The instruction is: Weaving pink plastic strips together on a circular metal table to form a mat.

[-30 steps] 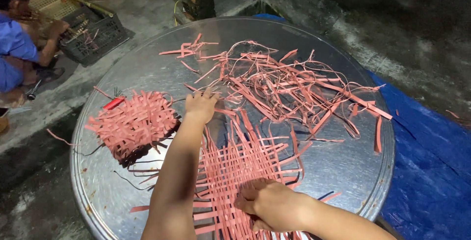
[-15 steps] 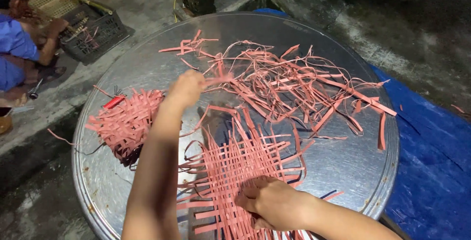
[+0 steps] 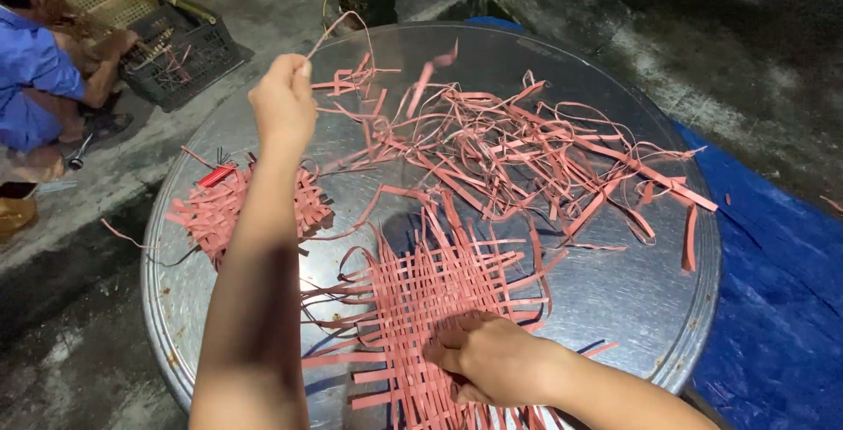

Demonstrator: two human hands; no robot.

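Note:
A half-woven mat of pink strips [image 3: 439, 294] lies on a round shiny metal tray [image 3: 615, 307]. My right hand [image 3: 487, 355] presses flat on the mat's near edge. My left hand [image 3: 283, 101] is raised above the tray's left side, pinching one long pink strip [image 3: 338, 30] that curls up past my fingers and trails down toward the mat. A loose tangle of pink strips [image 3: 518, 144] covers the tray's far half.
A smaller finished woven pink square [image 3: 250, 206] sits at the tray's left edge. A blue tarp [image 3: 773, 307] lies to the right. At far left a person in a blue shirt [image 3: 35, 70] crouches beside a black crate [image 3: 176, 48] on the concrete floor.
My left hand has lifted from the mat's far edge up and to the left, drawing a strip with it. My right hand has stayed on the mat.

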